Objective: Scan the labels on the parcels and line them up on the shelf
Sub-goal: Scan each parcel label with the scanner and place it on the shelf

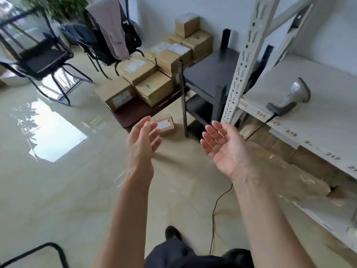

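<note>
Several brown cardboard parcels (146, 78) with white labels are stacked on a low dark board against the wall. One small labelled parcel (164, 123) lies alone on the floor just beyond my left hand (142, 141). Both hands are held out empty in the air, palms facing each other, fingers straight. My right hand (224, 147) hovers near the white shelf (309, 120). A grey barcode scanner (289, 97) lies on the shelf board, its black cable hanging down to the floor. Number tags such as 221 and 217 run along the shelf's front edge.
A dark stool (210, 74) stands between the parcels and the shelf's upright post (245, 55). Two black chairs (44, 57) stand at the left, one draped with clothing. Wrapped cartons (289, 165) fill the lower shelf. The glossy tiled floor (77, 180) lies below my arms.
</note>
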